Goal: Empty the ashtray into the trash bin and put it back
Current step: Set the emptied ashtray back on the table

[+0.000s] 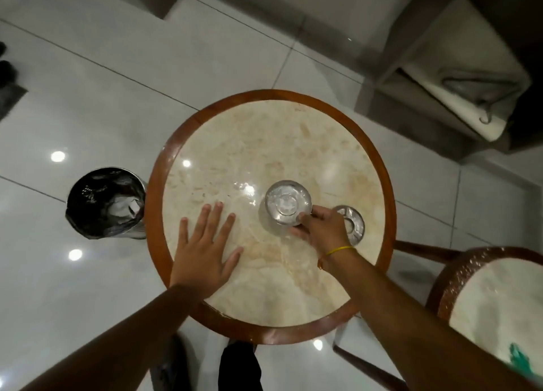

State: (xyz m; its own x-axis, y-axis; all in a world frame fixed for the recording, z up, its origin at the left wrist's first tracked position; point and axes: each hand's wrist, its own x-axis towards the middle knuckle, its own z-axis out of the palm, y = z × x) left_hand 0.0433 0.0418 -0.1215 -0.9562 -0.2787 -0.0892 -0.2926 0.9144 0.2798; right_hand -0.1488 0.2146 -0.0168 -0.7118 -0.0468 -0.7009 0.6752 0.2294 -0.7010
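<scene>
A clear glass ashtray (287, 202) sits just above or on the round marble table (264, 143), right of centre. My right hand (321, 227) grips its near rim with thumb and fingers. A second glass piece (352, 223) lies just right of that hand, partly hidden by it. My left hand (205, 252) rests flat on the tabletop with fingers spread, holding nothing. The trash bin (107, 202), lined with a black bag and holding some crumpled paper, stands on the floor against the table's left edge.
Glossy white floor tiles surround the table. A second round table (496, 296) with a wooden rim stands at the lower right. A cushioned chair (458, 76) is at the upper right. Dark shoes (8, 76) lie at the far left.
</scene>
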